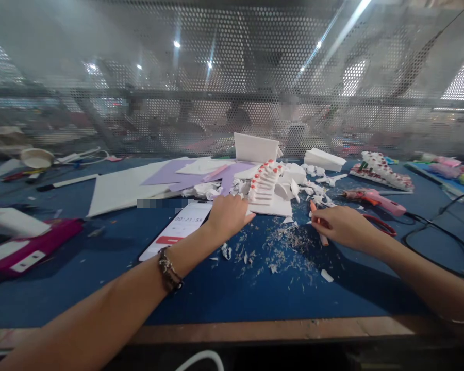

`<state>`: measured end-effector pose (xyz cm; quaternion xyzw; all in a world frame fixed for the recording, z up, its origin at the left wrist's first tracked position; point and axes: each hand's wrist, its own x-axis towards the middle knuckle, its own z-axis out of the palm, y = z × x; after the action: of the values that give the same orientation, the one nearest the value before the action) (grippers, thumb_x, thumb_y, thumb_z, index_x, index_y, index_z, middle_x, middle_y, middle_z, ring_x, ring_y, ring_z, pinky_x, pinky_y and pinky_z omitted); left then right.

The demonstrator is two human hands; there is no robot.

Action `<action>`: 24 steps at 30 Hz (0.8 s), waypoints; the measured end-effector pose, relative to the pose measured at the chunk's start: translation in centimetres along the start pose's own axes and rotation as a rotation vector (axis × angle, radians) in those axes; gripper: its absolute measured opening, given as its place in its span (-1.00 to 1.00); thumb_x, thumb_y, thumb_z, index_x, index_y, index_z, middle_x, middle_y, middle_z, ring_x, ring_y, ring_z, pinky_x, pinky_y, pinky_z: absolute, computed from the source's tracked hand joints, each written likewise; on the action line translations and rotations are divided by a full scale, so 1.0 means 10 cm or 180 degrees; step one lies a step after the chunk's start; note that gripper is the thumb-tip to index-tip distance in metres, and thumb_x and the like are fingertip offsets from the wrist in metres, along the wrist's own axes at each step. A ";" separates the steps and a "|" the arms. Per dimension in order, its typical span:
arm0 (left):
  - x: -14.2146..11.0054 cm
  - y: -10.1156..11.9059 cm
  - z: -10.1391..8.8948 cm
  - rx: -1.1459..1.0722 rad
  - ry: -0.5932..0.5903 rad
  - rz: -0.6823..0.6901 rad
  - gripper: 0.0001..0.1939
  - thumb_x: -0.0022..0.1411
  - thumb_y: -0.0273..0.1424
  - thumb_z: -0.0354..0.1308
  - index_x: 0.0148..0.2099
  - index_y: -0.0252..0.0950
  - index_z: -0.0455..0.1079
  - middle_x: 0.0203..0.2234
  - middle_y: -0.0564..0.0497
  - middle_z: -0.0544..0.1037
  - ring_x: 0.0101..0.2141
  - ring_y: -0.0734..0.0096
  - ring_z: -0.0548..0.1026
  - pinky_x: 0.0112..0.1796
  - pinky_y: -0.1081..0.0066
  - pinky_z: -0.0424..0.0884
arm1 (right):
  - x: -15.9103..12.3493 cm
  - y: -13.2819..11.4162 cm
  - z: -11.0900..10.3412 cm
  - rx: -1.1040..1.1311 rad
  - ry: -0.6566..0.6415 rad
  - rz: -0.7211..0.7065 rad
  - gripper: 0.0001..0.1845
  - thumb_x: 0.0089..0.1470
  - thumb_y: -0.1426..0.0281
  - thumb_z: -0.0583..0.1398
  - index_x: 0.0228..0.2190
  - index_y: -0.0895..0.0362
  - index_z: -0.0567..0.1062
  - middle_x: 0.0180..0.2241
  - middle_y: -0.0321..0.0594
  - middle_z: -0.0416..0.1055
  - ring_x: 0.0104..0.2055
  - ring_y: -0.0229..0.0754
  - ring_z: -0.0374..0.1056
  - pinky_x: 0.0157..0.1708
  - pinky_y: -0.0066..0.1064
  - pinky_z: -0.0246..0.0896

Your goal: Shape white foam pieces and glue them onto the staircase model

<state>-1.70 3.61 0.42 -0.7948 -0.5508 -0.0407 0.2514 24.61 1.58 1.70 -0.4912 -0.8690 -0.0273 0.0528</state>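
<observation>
My left hand (229, 215) has its fingers curled over the left edge of a small white foam staircase model (263, 185), thumb along the front. Red dots line the steps, and the model stands on a white base. To the right, my right hand (342, 226) is closed around a slim orange pen-like tool (324, 239); whether it is a marker or a cutter I cannot tell. White shavings (290, 239) lie scattered between the hands. A phone (180, 229) showing a running timer lies flat beside my left wrist.
A pink glue gun (384, 201) with a black cable and red-handled scissors (382, 225) lie at right. Behind them sits another white model with red dots (386, 172). White and purple sheets (116, 190) spread behind the phone. A magenta object (58, 239) is at left.
</observation>
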 end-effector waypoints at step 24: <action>-0.13 0.29 -0.41 -0.3894 -0.0459 0.0343 -0.87 0.18 -0.33 -0.07 -0.30 -0.29 0.16 -0.48 0.10 0.28 -0.48 0.59 0.29 -0.43 0.56 0.27 | 0.01 -0.04 0.00 0.0940 0.0439 -0.0188 -0.77 0.08 0.32 0.01 -0.21 0.11 0.31 -0.49 -0.27 0.41 -0.46 -0.30 0.30 -0.42 -0.46 0.16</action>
<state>1.24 -0.13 2.53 -0.8225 -0.4023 -0.2826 -0.2861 24.23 1.53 1.73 -0.4494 -0.8719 0.0655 0.1831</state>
